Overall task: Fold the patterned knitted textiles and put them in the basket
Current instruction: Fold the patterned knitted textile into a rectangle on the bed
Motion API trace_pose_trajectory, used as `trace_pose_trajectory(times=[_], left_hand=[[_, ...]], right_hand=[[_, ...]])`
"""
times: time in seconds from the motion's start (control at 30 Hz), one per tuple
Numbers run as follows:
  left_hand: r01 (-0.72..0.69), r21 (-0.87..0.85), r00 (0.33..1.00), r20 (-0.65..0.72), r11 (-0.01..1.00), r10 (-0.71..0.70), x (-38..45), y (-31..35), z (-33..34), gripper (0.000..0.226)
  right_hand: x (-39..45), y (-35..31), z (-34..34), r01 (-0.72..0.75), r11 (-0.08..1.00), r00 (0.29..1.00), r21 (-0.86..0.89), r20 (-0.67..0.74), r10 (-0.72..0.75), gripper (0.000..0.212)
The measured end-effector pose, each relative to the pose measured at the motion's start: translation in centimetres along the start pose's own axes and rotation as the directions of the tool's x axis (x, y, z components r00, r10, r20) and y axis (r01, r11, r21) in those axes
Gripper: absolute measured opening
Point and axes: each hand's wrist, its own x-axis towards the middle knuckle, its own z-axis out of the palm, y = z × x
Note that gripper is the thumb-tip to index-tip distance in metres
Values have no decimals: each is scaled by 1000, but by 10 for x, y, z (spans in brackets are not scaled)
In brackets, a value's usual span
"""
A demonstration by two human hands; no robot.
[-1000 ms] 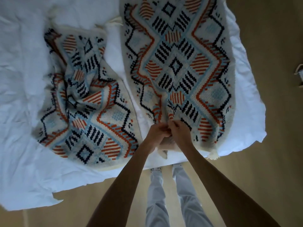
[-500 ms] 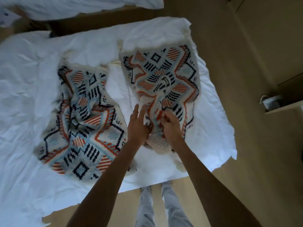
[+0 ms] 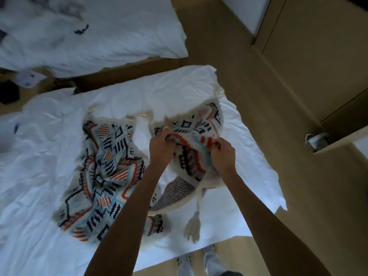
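Two cream knitted textiles with orange, blue and black geometric patterns lie on a white bed. The left textile lies crumpled and spread out. The right textile is gathered and lifted at its near part, with its far end still on the bed and a cream tassel hanging below. My left hand grips its left edge and my right hand grips its right edge, both fists closed on the knit. No basket is visible.
A second white bed stands beyond a narrow wooden gap. Wooden floor runs along the right, with wood panelling and a ledge holding a small grey container. My legs stand at the bed's near edge.
My hands have drawn the right textile's near edge up off the bed and moved apart along it. The cloth has bunched and shortened. The view has pulled back and tilted up.
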Motion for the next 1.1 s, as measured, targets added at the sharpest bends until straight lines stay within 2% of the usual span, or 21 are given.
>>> trace_pose_trajectory(times=[0.03, 0.07, 0.1, 0.17, 0.2, 0.27, 0.3, 0.37, 0.43, 0.5, 0.57, 0.63, 0.73, 0.83, 0.9, 0.97, 1.03, 1.1], left_hand=[[-17, 12, 1000, 13, 1000, 16, 6, 11, -7, 13], [-43, 11, 999, 28, 999, 42, 9, 22, -14, 9], [-79, -3, 996, 38, 997, 79, 11, 34, -21, 7], [-145, -34, 988, 50, 989, 147, 15, 55, -36, 11], [-171, -51, 984, 46, 984, 173, 18, 63, -43, 11], [-188, -70, 982, 8, 980, 189, 25, 80, -55, 5], [-184, -75, 983, -26, 980, 183, 28, 90, -62, 4], [-177, -96, 982, -86, 979, 169, 32, 104, -76, 5], [-192, -119, 977, -118, 974, 178, 32, 112, -89, 5], [-217, -152, 970, -143, 964, 196, 28, 112, -99, 7], [-215, -169, 967, -173, 962, 186, 15, 105, -98, 7], [-150, -183, 980, -161, 972, 121, -7, 86, -85, 17], [-45, -161, 999, 1, 986, 46, -33, 36, -54, 27], [44, -152, 998, 48, 987, -37, -36, 3, -40, 33], [60, -175, 998, 0, 983, -61, -31, 8, -46, 35], [50, -209, 998, -19, 977, -55, -23, 24, -58, 31], [4, -228, 1000, -25, 974, -10, -14, 42, -70, 28], [-57, -208, 998, -16, 976, 55, -5, 60, -80, 25]], right_hand=[[-1, 4, -3, -55, 995, 998, -84, -22, 54, 12], [-2, 7, -3, -60, 993, 997, -106, -44, 56, 24], [-5, 6, -2, 0, 997, 999, -73, -54, -4, 37], [-11, -11, 0, 191, 980, 982, 55, -12, -191, 52], [-14, -26, 0, 263, 954, 960, 143, 57, -273, 55], [-21, -58, 1, 316, 904, 906, 287, 191, -377, 64], [-23, -73, 1, 340, 891, 896, 299, 184, -404, 67], [-24, -97, 0, 379, 895, 912, 237, 71, -404, 55], [-23, -114, -8, 418, 890, 909, 180, -82, -410, 25], [-22, -128, -16, 456, 864, 888, 214, -172, -426, 12], [-20, -139, -22, 469, 843, 882, 263, -194, -430, 10], [-21, -144, -26, 476, 833, 878, 283, -207, -432, 16], [-20, -143, -36, 504, 821, 859, 269, -262, -441, 18], [-5, -127, -42, 489, 860, 866, 143, -192, -461, 20], [2, -112, -39, 408, 913, 904, -28, -131, -408, 37], [-3, -99, -29, 380, 915, 904, -133, -159, -398, 57], [-15, -95, -17, 459, 881, 869, -118, -144, -473, 65], [-26, -99, -6, 556, 830, 831, -32, 32, -555, 65]])
